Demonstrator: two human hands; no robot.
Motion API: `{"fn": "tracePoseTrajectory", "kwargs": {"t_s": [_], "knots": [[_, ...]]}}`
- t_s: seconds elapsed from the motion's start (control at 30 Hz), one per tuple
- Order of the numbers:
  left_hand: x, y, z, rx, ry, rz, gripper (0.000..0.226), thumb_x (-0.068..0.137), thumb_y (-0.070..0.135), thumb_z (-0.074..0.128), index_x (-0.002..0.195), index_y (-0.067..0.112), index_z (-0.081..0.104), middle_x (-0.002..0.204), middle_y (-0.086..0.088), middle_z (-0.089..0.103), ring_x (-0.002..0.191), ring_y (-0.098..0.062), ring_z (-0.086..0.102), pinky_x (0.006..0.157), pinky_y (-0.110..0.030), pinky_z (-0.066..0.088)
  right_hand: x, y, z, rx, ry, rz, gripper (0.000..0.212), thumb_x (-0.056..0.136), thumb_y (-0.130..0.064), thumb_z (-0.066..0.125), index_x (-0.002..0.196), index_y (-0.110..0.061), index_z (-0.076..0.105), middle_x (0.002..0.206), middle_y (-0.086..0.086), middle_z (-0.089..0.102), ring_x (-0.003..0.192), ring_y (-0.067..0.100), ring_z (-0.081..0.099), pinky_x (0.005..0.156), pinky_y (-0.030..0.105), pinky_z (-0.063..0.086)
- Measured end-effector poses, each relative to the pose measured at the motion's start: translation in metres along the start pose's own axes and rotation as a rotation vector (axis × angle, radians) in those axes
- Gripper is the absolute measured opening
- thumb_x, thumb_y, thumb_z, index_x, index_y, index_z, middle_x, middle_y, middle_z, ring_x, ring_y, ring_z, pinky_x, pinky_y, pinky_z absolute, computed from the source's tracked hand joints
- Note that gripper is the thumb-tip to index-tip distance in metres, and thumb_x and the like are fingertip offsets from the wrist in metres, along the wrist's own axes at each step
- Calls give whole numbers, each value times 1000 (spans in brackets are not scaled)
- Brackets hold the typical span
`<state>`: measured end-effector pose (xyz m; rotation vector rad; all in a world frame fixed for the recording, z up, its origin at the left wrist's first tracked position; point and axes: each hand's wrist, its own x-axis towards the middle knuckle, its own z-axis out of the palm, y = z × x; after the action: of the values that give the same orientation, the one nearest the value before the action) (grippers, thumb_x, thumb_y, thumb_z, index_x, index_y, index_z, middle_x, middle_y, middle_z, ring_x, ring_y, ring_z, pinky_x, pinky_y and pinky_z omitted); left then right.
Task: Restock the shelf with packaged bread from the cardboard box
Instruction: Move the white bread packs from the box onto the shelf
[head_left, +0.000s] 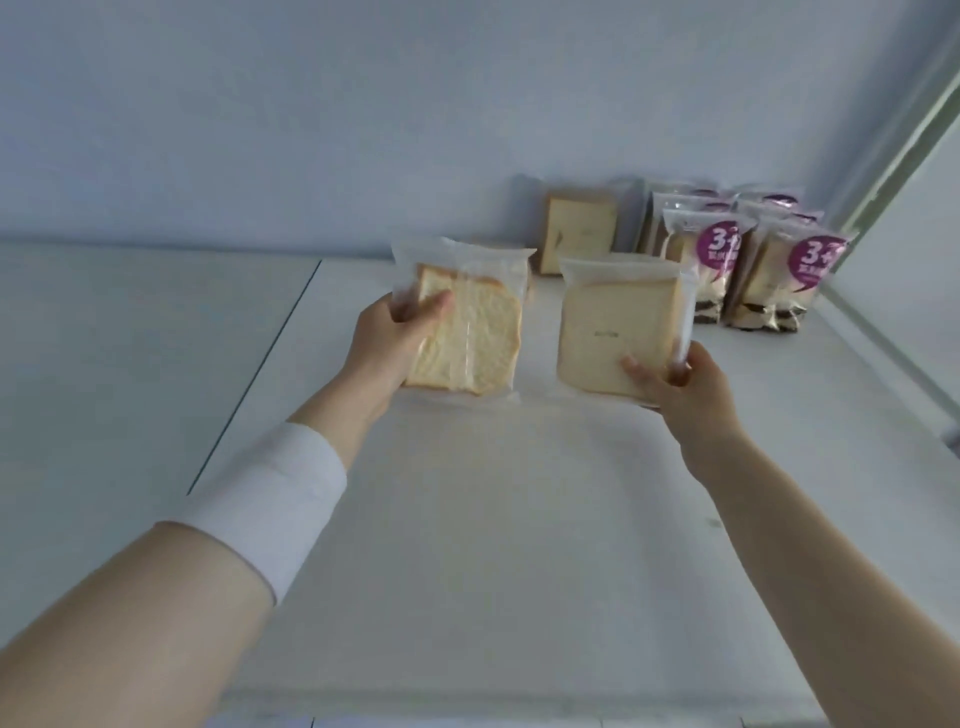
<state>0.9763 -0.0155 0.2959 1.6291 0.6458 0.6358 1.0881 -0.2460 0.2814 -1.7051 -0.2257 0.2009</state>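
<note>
Now left hand (387, 338) grips a near-upright bread pack (467, 332), right hand (685, 384) an upright pale pack (618, 322).

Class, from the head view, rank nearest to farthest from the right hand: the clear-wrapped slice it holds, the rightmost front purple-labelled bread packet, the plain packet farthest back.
1. Clear-wrapped pale bread slice: gripped by the right hand.
2. Rightmost front purple-labelled bread packet: behind, to the right.
3. Plain clear-wrapped bread packet: farthest back, further left.
</note>
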Motion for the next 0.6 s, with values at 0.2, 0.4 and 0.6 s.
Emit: {"fn": "tracePoseTrajectory", "kwargs": {"t_s": [0.2, 0.4, 0.6], "knots": [[108, -6, 44, -44, -10, -62, 17, 85, 34, 65, 94, 20, 64, 90, 3, 66, 90, -13, 63, 84, -31, 52, 100, 4, 37, -142, 44, -88, 41, 79, -22, 73, 108, -4, 51, 91, 10, 59, 85, 27, 56, 88, 44, 50], [166, -20, 71, -27, -103, -172, 23, 88, 36, 60, 100, 17, 62, 101, -4, 65, 94, -18, 62, 87, -32, 49, 152, 16, 60, -283, 105, -143, 36, 80, -28, 70, 88, -10, 41, 69, -3, 40, 65, 14, 40, 56, 16, 35], [182, -18, 75, -92, -211, -268, 12, 85, 31, 63, 86, 19, 60, 84, 2, 67, 74, -11, 65, 60, -25, 55, 166, 23, 64, -319, 145, -155, 55, 81, -25, 70, 125, -8, 41, 107, -3, 46, 98, 11, 41, 77, 13, 29]]}}
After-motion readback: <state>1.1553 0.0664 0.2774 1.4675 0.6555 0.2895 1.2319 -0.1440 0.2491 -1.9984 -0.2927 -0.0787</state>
